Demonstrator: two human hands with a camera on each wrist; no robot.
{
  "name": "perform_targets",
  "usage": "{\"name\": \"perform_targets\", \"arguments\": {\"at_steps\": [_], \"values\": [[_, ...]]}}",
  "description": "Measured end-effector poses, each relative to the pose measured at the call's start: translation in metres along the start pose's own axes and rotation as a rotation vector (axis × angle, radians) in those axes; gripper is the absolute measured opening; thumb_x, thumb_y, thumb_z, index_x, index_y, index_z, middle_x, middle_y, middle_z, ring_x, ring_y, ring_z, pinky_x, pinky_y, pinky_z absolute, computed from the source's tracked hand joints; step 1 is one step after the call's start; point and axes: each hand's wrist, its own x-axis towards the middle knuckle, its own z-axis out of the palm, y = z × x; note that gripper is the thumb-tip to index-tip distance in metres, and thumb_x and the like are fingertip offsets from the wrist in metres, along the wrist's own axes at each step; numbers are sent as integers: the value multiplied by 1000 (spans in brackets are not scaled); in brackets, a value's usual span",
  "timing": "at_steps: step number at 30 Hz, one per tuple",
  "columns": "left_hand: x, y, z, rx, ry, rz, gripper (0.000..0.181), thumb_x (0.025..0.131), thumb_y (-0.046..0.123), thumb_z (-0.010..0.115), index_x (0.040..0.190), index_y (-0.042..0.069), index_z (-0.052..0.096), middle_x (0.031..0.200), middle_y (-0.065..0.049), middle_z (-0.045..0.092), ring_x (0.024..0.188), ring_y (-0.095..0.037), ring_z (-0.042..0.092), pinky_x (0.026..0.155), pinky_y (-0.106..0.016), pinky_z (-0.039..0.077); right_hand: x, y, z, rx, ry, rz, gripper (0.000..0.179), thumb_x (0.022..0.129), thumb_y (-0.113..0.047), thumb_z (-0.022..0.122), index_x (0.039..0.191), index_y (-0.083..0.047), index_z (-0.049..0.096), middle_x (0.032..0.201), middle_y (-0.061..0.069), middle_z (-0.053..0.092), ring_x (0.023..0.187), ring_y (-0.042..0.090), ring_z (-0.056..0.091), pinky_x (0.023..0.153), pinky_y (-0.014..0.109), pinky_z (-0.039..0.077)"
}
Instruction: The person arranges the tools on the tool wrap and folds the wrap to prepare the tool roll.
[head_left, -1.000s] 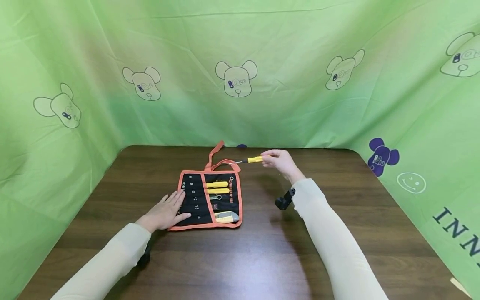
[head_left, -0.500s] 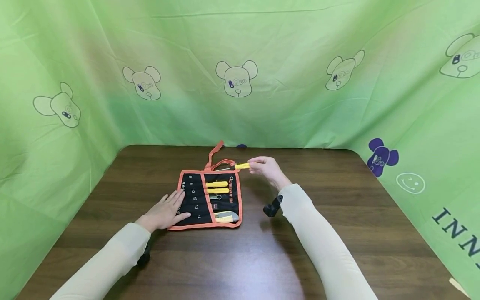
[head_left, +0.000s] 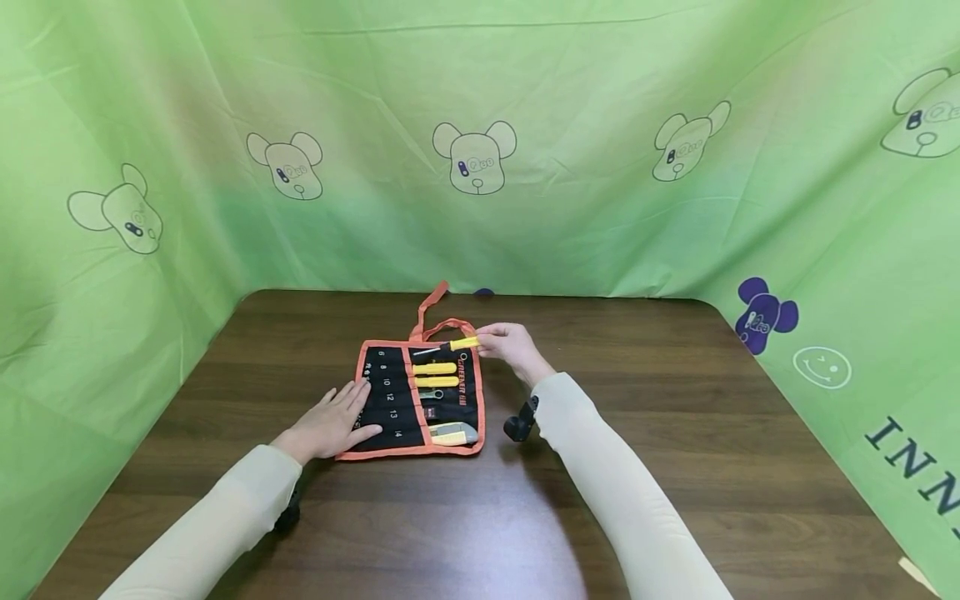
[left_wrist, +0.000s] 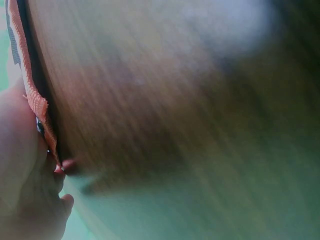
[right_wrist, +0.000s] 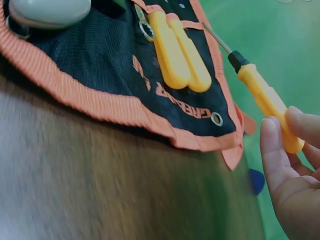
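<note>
A black tool pouch (head_left: 390, 400) with orange trim lies unfolded on the table, numbered pockets on its left half. My left hand (head_left: 333, 423) rests flat with spread fingers on its left edge. At the handle end, my right hand (head_left: 513, 350) pinches a yellow-handled screwdriver (right_wrist: 265, 92) between thumb and fingers. Its shaft points left over the pouch's top right part, tip close to the orange pocket band. Below it, two yellow handles (right_wrist: 172, 55) stick out of pockets. A small wrench (head_left: 437, 394) and a grey and yellow utility knife (head_left: 453, 434) sit in lower pockets.
Orange tie straps (head_left: 429, 312) trail from the pouch's top edge. The brown wooden table (head_left: 675, 400) extends on both sides, and a green printed curtain (head_left: 585, 217) hangs along its back and sides.
My right hand has moved left and slightly nearer, carrying the screwdriver from beyond the pouch's top right corner to over its top pockets. The left hand stays put.
</note>
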Motion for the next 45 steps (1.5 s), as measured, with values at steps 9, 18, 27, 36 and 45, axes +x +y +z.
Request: {"name": "perform_targets", "arguments": {"at_steps": [9,18,27,36,45], "values": [[0,0,0,-1,-5,-1,80,94,54,37,144,-4,16,150,-20,13,136,-34,11,106,-51,11,3,4,17,13,47,53,26,91,-1,55,113,12,58,101,19,61,77,18,64,79,33,50],[1,-2,-1,12,0,6,82,93,56,36,144,-5,16,150,-21,13,136,-35,12,106,-52,12,5,6,32,13,26,74,23,91,3,52,112,9,60,103,20,59,76,16,63,78,31,50],[0,-1,-1,3,5,11,80,94,53,37,144,-5,17,150,-21,14,136,-34,12,106,-51,12,5,6,44,-63,6,66,24,90,6,52,113,7,60,104,20,59,87,24,64,77,31,51],[1,-2,0,1,0,13,80,94,54,36,144,-5,16,150,-20,13,136,-34,12,106,-51,12,6,9,49,-285,1,-1,20,89,2,56,108,0,63,111,15,57,93,25,61,78,33,50],[0,-1,-1,-4,-9,10,79,94,53,37,144,-5,15,150,-21,13,136,-34,11,106,-51,12,5,8,51,-468,-11,-57,17,89,-1,57,103,-3,67,108,11,59,79,20,54,67,31,46]]}}
